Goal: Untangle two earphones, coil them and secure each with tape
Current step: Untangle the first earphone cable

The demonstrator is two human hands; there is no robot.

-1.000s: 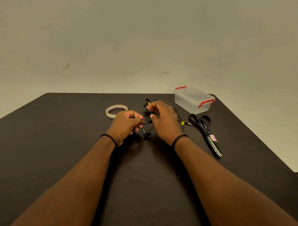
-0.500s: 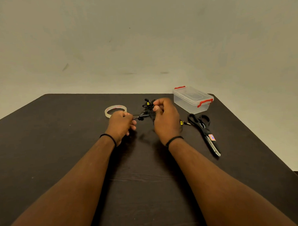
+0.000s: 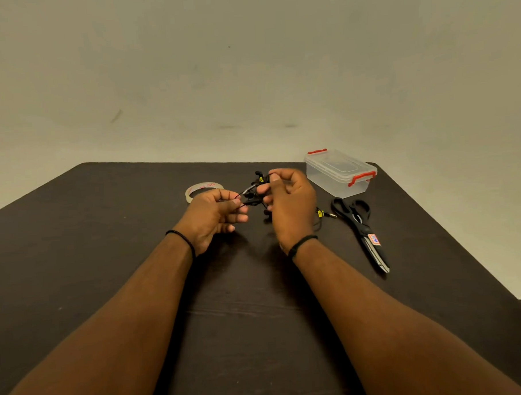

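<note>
So a second ago I had the tangled earphones (image 3: 254, 191) low, right down by the table (image 3: 105, 234), with both hands bunched together over them. Now I've lifted the whole knot up off the surface and my hands have pulled a little apart, so there's a short stretch of cord showing between them. I read that as the untangling properly getting going: still step one, nothing coiled, nothing taped.

My left hand (image 3: 215, 214) is pinched closed on a strand at the left end of the bundle, and my right hand (image 3: 286, 202) is closed on the bunch from the other side, thumb and fingers nipping a cord near the top.

Using the scissors (image 3: 359, 226) as the landmark: the knot hangs to the left of them and a bit farther from me, and one plug end (image 3: 325, 214) trails down to the table just left of the scissor handles. The tape roll (image 3: 203, 190) sits flat, farther left again, just beyond my left hand. The clear box (image 3: 338, 171) is behind the scissors.

The clump's long axis runs roughly left to right between my hands, tilting up toward the right, with a couple of buds sticking out the top.
</note>
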